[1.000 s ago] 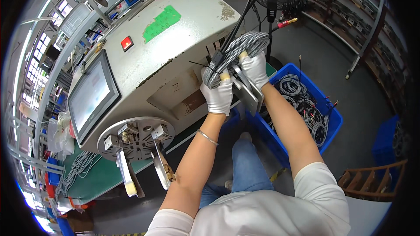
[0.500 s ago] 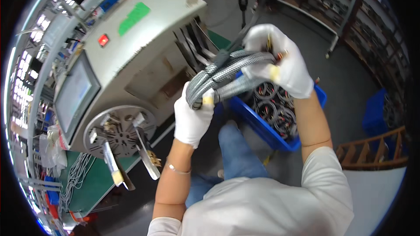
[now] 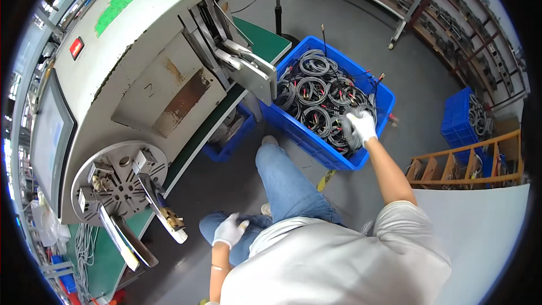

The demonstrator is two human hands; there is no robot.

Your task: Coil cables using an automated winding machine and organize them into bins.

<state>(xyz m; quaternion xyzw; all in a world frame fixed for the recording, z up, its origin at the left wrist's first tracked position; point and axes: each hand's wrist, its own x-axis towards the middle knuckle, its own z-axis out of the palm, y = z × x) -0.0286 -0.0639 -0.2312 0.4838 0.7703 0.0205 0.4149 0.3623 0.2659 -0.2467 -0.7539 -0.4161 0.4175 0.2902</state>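
Note:
My right hand (image 3: 361,125), in a white glove, reaches into a blue plastic crate (image 3: 307,146) on the floor. Its fingers are closed on a coil of grey braided cable (image 3: 351,135), slightly blurred, at the crate's near right corner. Several similar bundled cable coils (image 3: 312,91) with black, red and yellow ends fill the crate. By my knee, my gloved left hand (image 3: 228,231) holds nothing, its thumb and fingers apart.
At left stands a large pale machine (image 3: 135,51) with a screen (image 3: 51,141) and a slotted round disc (image 3: 121,178) on a green bench (image 3: 93,262). A fan stand (image 3: 278,8), shelving (image 3: 429,20), a smaller blue crate (image 3: 457,118) and a wooden rack (image 3: 468,158) stand around.
The coil has gone from between both hands, over my lap, down to the crate in my right hand. My left hand has let go and dropped toward my knee. The view has shifted.

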